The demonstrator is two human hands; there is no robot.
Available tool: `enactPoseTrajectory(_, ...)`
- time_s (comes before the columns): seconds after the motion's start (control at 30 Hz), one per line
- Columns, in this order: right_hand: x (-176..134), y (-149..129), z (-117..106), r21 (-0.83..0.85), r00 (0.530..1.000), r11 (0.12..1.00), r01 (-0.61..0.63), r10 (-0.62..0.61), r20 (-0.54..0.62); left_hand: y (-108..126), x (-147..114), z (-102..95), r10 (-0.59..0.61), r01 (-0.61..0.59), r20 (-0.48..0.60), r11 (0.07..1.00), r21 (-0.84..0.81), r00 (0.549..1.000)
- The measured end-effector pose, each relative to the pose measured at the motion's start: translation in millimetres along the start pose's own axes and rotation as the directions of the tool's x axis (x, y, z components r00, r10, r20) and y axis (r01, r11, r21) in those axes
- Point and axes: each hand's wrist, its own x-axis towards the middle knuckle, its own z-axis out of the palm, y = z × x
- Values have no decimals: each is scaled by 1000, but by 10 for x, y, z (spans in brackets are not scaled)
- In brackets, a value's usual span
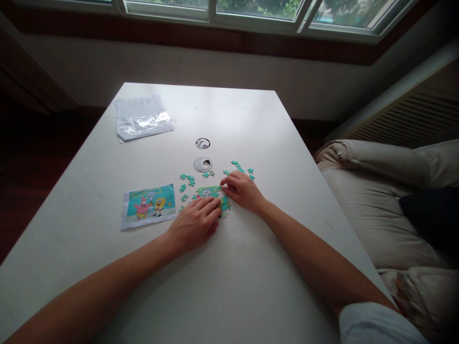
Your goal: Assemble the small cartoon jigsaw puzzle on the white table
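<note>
A partly joined jigsaw puzzle point(208, 191) lies on the white table, with a cartoon face showing near its top. My left hand point(197, 217) rests flat over its lower left part, fingers stretched out, and hides much of it. At the puzzle's upper right edge is my right hand point(241, 189), its thumb and fingertips closed together; whatever is between them is too small to make out. Loose turquoise puzzle pieces point(191, 181) are scattered to the left, and more puzzle pieces point(237, 166) lie beyond my right hand. Left of the puzzle sits a picture sheet point(148, 206) with cartoon figures.
A clear plastic bag with papers point(143, 118) lies at the table's far left. Two round fittings, a ring-shaped one point(202, 164) and a smaller one point(202, 143), are set in the white table point(229, 114). A beige sofa point(358, 215) stands along the right side.
</note>
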Motion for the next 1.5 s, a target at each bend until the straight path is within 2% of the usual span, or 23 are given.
enactPoseTrajectory(0.47,4,-15,-2,-25,1000,1000,9,-9,-4,-7,11,6,3,-3,-33,1000,-25,999)
enactPoseTrajectory(0.67,-2,-46,16,-59,1000,998,24,-23,8,-18,0,22,2,-2,-12,1000,-16,1000)
enactPoseTrajectory(0.97,43,-160,-15,-61,996,995,-76,79,48,-7,9,17,0,-1,-17,999,-35,1000)
enactPoseTrajectory(1.33,100,-175,-4,-39,974,982,-187,190,119,-11,4,13,8,-8,-16,999,-50,1000)
enactPoseTrajectory(1.5,117,-201,-18,27,969,976,-217,212,124,-12,16,7,0,-3,-34,996,-84,999)
